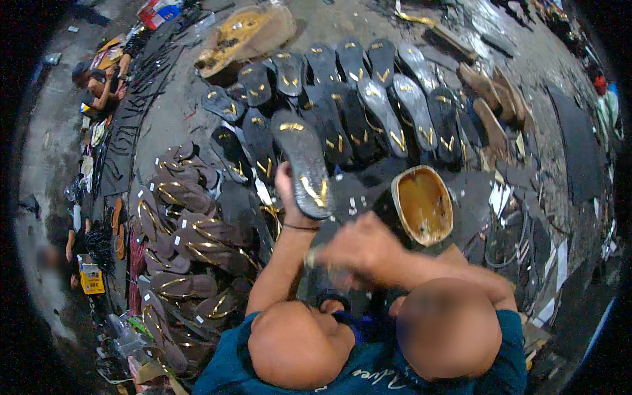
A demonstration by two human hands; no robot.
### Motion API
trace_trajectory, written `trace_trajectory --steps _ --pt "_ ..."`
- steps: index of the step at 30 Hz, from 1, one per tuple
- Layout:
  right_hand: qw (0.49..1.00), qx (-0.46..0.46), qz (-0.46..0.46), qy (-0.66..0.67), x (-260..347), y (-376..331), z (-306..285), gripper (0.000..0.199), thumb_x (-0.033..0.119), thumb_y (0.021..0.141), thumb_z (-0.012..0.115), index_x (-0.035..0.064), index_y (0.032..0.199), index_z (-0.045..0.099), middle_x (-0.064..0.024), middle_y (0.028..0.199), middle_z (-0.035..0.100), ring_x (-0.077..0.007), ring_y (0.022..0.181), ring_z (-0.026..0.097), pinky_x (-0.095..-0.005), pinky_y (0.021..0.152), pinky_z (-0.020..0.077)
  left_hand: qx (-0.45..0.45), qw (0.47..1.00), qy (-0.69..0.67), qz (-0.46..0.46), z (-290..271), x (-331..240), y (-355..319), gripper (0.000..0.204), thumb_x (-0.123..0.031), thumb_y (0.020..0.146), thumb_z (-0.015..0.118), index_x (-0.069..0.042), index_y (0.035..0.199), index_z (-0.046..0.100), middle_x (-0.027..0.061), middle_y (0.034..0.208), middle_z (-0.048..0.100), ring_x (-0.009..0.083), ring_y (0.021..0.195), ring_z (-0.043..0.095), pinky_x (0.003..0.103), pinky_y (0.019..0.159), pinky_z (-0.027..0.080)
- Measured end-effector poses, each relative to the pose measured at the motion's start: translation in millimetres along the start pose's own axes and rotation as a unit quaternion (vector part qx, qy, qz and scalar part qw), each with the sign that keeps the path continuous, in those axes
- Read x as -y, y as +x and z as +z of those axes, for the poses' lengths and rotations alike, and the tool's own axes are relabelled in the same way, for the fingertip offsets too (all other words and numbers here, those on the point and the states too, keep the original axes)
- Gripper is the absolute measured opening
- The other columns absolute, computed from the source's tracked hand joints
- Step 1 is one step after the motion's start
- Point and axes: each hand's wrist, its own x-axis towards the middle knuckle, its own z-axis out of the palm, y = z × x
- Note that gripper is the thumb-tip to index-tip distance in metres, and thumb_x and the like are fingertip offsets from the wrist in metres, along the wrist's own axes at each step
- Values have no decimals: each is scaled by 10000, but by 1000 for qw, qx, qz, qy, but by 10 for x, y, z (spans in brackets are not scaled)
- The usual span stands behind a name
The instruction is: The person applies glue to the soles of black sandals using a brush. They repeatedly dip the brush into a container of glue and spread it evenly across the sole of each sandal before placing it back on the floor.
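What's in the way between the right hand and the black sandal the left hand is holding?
Nothing that I can see. The blurry right hand is just below and right of the black sandal, with a gap showing between them. The brown-filled tub sits farther right.

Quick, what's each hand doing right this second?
Left hand: closed on a black sandal with gold trim.
Right hand: blurred, fingers look curled; whether it holds anything cannot be told.
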Motion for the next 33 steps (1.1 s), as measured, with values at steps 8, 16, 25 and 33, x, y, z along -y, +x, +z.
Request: trace_trajectory --steps 8,16,25,33 --pt "952 -135 274 -19 -315 -518 -191 232 151 733 750 104 958 715 -59 901 672 -256 901 578 -383 808 412 -108 956 271 25 340 -542 619 280 -156 953 490 -58 1205 563 76 1035 661 182 922 642 323 801 519" --pt "921 -112 374 8 -299 -746 -51 214 208 786 716 126 982 695 -81 950 673 -308 915 588 -446 875 375 -169 927 332 34 -7 -439 2920 173 -85 849 581 31 975 610 105 887 637 224 746 609 377 649 495" --pt "817 -265 512 -2 -617 -1133 -440 195 163 896 626 20 1024 657 -113 845 664 -231 754 645 -351 706 492 -28 382 863 330 -19 122 271 582 -159 747 689 22 1260 480 233 1282 504 422 1240 423 483 1057 307" --pt "845 -63 445 -289 -1043 -1179 -410 191 231 803 700 42 823 692 -126 929 662 -297 869 611 -371 810 465 -289 335 896 -25 -1253 -247 -1911 625 -208 785 694 22 1310 445 227 1298 496 359 1230 461 451 1009 352"
